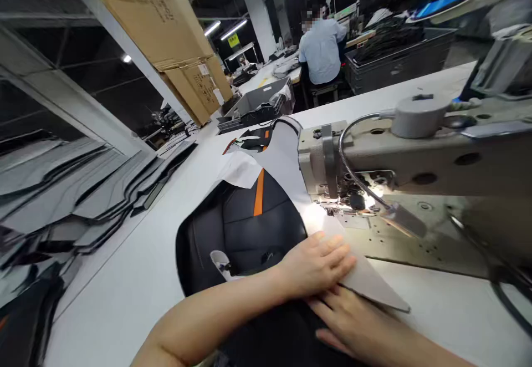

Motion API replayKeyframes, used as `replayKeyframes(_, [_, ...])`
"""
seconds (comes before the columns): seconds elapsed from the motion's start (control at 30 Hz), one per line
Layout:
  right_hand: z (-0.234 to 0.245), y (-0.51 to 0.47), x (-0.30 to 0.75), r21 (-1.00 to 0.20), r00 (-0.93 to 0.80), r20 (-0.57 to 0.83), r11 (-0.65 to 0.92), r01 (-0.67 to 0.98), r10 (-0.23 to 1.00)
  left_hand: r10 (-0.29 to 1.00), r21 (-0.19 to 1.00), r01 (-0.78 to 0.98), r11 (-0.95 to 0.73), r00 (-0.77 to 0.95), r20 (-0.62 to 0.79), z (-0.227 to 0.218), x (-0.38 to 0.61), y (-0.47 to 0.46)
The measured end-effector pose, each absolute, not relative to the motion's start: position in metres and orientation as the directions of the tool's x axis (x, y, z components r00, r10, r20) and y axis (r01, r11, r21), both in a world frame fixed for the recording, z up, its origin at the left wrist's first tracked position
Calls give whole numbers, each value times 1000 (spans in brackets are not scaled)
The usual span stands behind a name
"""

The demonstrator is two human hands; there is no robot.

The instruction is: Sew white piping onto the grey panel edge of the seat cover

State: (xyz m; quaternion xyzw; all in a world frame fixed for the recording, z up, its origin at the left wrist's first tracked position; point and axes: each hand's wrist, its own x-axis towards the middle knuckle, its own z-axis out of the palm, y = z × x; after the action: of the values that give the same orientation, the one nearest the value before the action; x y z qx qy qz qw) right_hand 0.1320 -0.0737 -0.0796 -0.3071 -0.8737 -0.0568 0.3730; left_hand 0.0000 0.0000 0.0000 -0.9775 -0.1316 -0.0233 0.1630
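A black padded seat cover [266, 234] with an orange stripe [259, 192] lies on the white table, its grey-backed edge panel [374, 278] running to the needle area of a sewing machine [353, 189]. On that panel, just in front of the lit needle area, my left hand [318, 261] lies flat with fingers stretched out. My right hand [353, 320] is below it, at the edge where panel and black cover meet. Its fingers are extended and apart, with some tips hidden under the left hand.
Stacks of grey-backed cut pieces [100, 184] line the left side. A tall cardboard box [166, 23] stands behind them. Further back are a grey crate [266, 98], a seated person [324, 48] and a dark bin [394, 56]. The machine's flexible lamp [403, 220] hangs close to the hands.
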Motion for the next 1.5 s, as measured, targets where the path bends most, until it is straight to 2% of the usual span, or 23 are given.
replayKeyframes(0.07, [-76,-72,130,-95,-529,707,804,587,469,201,-199,191,-961,979,-32,4,1,10])
replayKeyframes(0.17, [-75,-71,128,-31,-563,702,809,588,437,149,-90,138,-986,981,-128,11,-1,19])
replayKeyframes(0.27, [-77,-71,126,-3,-602,664,807,591,444,171,-127,157,-979,980,-102,13,-3,20])
replayKeyframes(0.37, [-80,-73,125,-67,-552,675,785,616,490,148,-204,138,-969,988,-35,9,4,16])
replayKeyframes(0.43, [-81,-73,125,-94,-532,684,784,614,499,150,-197,146,-969,989,-7,5,14,14])
replayKeyframes(0.53, [-81,-73,126,-130,-552,660,800,585,510,234,-166,232,-959,972,7,4,30,15])
replayKeyframes(0.6, [-81,-72,126,-136,-559,647,800,584,519,257,-126,249,-960,965,-54,7,36,18])
replayKeyframes(0.7, [-81,-73,126,-64,-578,650,793,606,494,226,-41,223,-974,952,-208,14,38,25])
replayKeyframes(0.77, [-83,-73,125,-17,-609,652,813,582,451,226,-33,226,-974,938,-263,17,37,28])
replayKeyframes(0.83, [-84,-74,125,-23,-618,657,830,557,433,235,-57,228,-972,932,-276,18,36,27])
replayKeyframes(1.0, [-85,-74,127,-99,-619,621,831,547,481,269,-199,232,-952,944,-191,2,38,16])
replayKeyframes(1.13, [-81,-74,130,-113,-618,629,842,527,472,369,-291,337,-895,927,-62,-15,40,8])
replayKeyframes(1.3, [-78,-71,131,-156,-613,638,857,491,467,456,-299,440,-847,890,18,-19,36,3])
replayKeyframes(1.43, [-78,-69,129,-171,-584,666,856,487,465,470,-335,479,-811,875,113,-16,38,2])
replayKeyframes(1.5, [-78,-70,128,-159,-586,658,848,506,473,448,-300,464,-833,885,127,-16,40,3])
